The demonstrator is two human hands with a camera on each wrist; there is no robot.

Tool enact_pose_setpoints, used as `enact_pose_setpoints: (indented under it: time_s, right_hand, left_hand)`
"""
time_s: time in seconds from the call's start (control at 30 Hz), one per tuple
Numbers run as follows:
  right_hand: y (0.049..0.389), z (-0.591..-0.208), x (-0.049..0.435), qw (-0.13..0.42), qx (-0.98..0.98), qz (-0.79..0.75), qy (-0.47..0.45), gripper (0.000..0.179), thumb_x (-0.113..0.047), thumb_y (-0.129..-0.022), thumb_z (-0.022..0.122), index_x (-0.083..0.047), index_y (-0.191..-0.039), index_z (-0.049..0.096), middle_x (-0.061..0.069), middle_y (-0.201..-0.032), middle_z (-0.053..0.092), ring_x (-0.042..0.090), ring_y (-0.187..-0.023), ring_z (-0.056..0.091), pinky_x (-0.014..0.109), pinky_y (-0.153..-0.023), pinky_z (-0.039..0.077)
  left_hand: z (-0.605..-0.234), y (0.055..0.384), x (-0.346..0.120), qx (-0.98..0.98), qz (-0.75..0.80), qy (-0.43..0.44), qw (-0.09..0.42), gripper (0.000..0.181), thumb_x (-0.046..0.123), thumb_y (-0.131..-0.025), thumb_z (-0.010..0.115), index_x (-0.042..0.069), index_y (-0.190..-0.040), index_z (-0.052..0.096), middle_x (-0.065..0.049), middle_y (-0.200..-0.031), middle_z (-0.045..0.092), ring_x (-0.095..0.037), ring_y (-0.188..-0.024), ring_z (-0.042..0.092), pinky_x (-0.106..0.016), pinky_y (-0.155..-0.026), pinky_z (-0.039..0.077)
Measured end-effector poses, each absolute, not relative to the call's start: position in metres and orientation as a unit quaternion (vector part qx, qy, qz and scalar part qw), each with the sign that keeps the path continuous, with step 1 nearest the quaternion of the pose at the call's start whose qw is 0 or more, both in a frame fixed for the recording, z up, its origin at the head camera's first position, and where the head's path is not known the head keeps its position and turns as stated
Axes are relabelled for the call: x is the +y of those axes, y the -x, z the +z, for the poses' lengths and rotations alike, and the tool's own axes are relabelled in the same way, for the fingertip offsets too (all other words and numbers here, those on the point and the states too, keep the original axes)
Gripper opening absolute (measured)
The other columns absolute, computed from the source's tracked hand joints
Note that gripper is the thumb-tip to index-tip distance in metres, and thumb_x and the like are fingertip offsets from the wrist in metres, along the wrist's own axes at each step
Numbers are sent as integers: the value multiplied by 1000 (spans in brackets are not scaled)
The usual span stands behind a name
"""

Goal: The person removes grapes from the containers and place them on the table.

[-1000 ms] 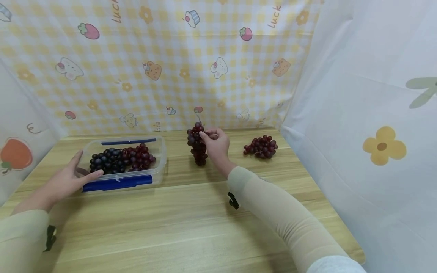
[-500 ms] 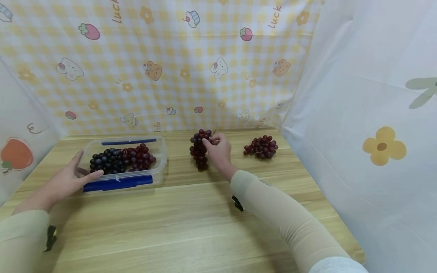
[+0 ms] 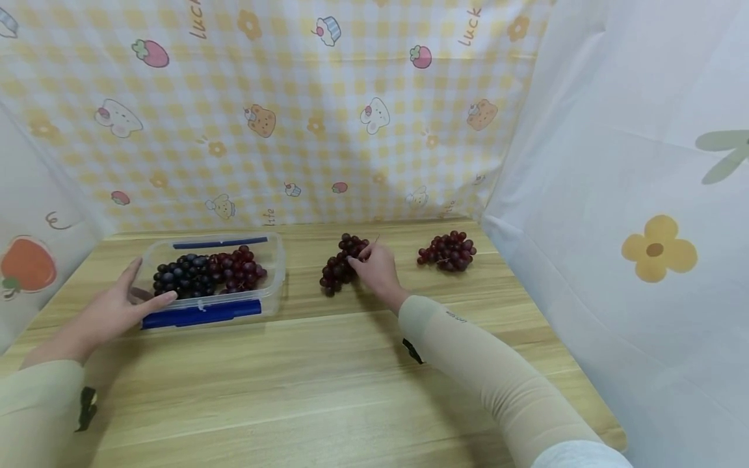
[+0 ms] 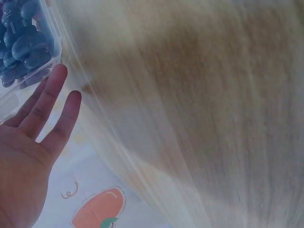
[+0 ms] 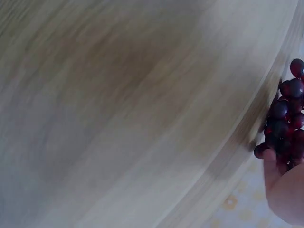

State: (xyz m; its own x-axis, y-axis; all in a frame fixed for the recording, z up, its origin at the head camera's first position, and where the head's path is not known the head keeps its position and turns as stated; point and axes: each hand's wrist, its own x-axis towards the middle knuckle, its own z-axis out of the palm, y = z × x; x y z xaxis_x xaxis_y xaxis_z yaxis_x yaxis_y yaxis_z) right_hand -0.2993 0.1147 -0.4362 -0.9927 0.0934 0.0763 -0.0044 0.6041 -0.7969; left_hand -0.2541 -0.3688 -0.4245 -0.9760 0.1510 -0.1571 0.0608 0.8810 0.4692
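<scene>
My right hand (image 3: 379,270) pinches a bunch of dark red grapes (image 3: 336,273) near its stem end, at the middle of the table's back half. The bunch slants low over the wood, its tip toward the front left. In the right wrist view these grapes (image 5: 284,111) show beside my thumb. A clear plastic container (image 3: 278,273) with blue clips stands at the left, holding black grapes (image 3: 184,276) and red grapes (image 3: 236,268). My left hand (image 3: 114,305) spans its left end, thumb along the front rim. In the left wrist view its fingers (image 4: 59,83) are fairly straight beside the container wall.
Another bunch of red grapes (image 3: 449,252) lies at the back right of the wooden table (image 3: 304,390). A yellow checked cloth (image 3: 316,156) hangs behind the table, and white cloth (image 3: 591,214) hangs along the right side.
My right hand has lowered the bunch and moved slightly right and toward me; the bunch has gone from hanging upright to slanting close over the table. My left hand and the container stay put.
</scene>
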Motion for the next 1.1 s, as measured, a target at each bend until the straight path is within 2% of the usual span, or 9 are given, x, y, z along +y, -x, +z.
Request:
enact_pose_setpoints:
  time_s: [0.3, 0.43, 0.57, 0.7, 0.8, 0.87, 0.93, 1.03, 1.1]
  right_hand:
    - [297, -436, 118, 14, -958, 285, -12, 26, -34, -107, 63, -10, -109, 73, 3, -93, 74, 13, -70, 65, 28, -63, 53]
    - [299, -436, 118, -12, -966, 256, -26, 30, -31, -108, 59, -12, -87, 69, -2, -73, 62, 9, -58, 53, 24, -51, 42]
    - [301, -432, 120, -41, -956, 291, -10, 41, -30, -108, 56, -14, -70, 60, -3, -59, 52, 11, -52, 45, 26, -52, 39]
    - [304, -427, 122, -47, -937, 346, 11, 35, -28, -106, 58, -4, -82, 68, 0, -69, 54, 13, -58, 44, 29, -61, 42]
    - [305, -427, 122, -51, -934, 353, -4, 29, -25, -104, 61, -1, -101, 76, 3, -89, 68, 10, -66, 48, 26, -67, 44]
    - [306, -428, 122, -65, -937, 342, -21, 31, -24, -104, 59, 4, -97, 71, 7, -87, 64, 12, -65, 44, 27, -65, 41]
    - [306, -429, 121, -65, -942, 328, -30, 29, -24, -104, 59, -4, -84, 65, 3, -78, 60, 12, -63, 43, 26, -63, 40]
    - [307, -430, 120, -66, -950, 302, -36, 42, -25, -106, 58, -13, -68, 43, -1, -60, 37, 13, -53, 36, 27, -54, 34]
    - [307, -428, 118, -53, -955, 290, -30, 46, -27, -105, 60, -17, -64, 42, -5, -56, 38, 11, -50, 38, 26, -50, 35]
  left_hand:
    - [-425, 253, -371, 965, 238, -51, 95, 117, 66, -105, 49, 1, -161, -31, -53, -146, 43, -73, -124, 49, -80, -91, 47]
    - [-425, 253, -372, 965, 237, -49, 97, 118, 66, -105, 49, 0, -161, -31, -53, -146, 43, -74, -124, 48, -81, -92, 46]
    - [-424, 253, -371, 965, 238, -44, 99, 118, 67, -105, 49, 2, -161, -32, -53, -146, 42, -74, -124, 46, -82, -93, 44]
    - [-423, 254, -369, 965, 239, -44, 96, 118, 67, -105, 49, 3, -161, -32, -53, -146, 42, -75, -124, 45, -84, -94, 42]
    - [-423, 253, -369, 965, 239, -44, 97, 118, 67, -105, 50, 2, -161, -31, -53, -146, 43, -75, -125, 45, -84, -94, 42]
    - [-424, 253, -368, 965, 240, -45, 98, 118, 66, -105, 50, 2, -161, -31, -53, -146, 43, -75, -125, 45, -84, -94, 42]
    - [-424, 253, -368, 964, 242, -44, 100, 118, 66, -105, 50, 2, -161, -31, -52, -147, 42, -74, -125, 45, -84, -95, 42]
    - [-424, 253, -368, 964, 244, -44, 99, 117, 66, -105, 50, 2, -161, -31, -53, -147, 41, -74, -126, 45, -83, -95, 42]
    - [-425, 253, -368, 964, 243, -44, 98, 117, 66, -105, 49, 2, -161, -31, -53, -147, 41, -74, -126, 45, -83, -96, 42]
